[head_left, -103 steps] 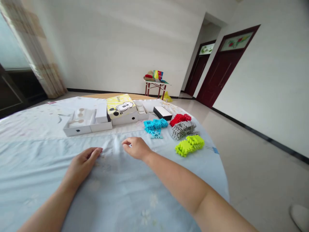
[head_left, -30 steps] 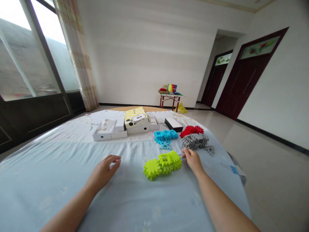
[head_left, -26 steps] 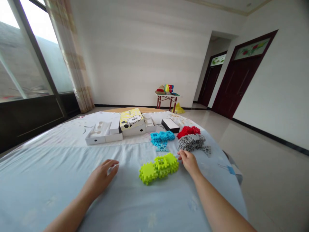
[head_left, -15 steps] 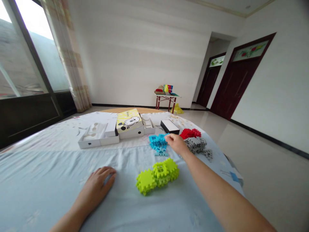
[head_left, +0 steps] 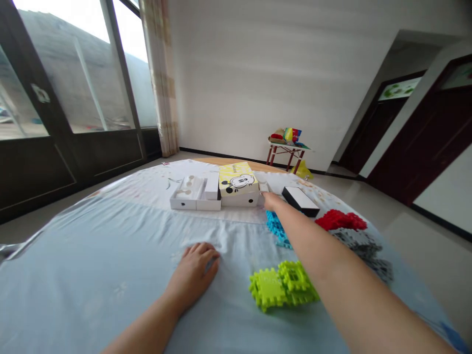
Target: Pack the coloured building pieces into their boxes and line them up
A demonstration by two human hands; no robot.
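My left hand (head_left: 199,265) lies flat on the pale blue tablecloth, palm down, fingers loosely spread and holding nothing. Reaching far forward, my right hand (head_left: 271,201) is at the open white box part (head_left: 264,186) beside the yellow cartoon-covered box (head_left: 239,179). Its fingers look drawn together, and whatever they hold or touch there is too small to make out. Just below that hand is a pile of blue interlocking blocks (head_left: 277,228), partly covered by my forearm. Lime-green interlocking blocks (head_left: 275,287) lie nearer me, between my two arms.
An open white box (head_left: 195,204) stands left of the yellow one. Right of my forearm are a black-and-white box (head_left: 300,200), red blocks (head_left: 342,220) and grey blocks (head_left: 359,243). A small cluttered table (head_left: 287,146) stands by the wall.
My right hand has moved from the blue blocks forward and left to the white box part. The view has turned left, shifting everything rightward. My left hand still rests on the cloth.
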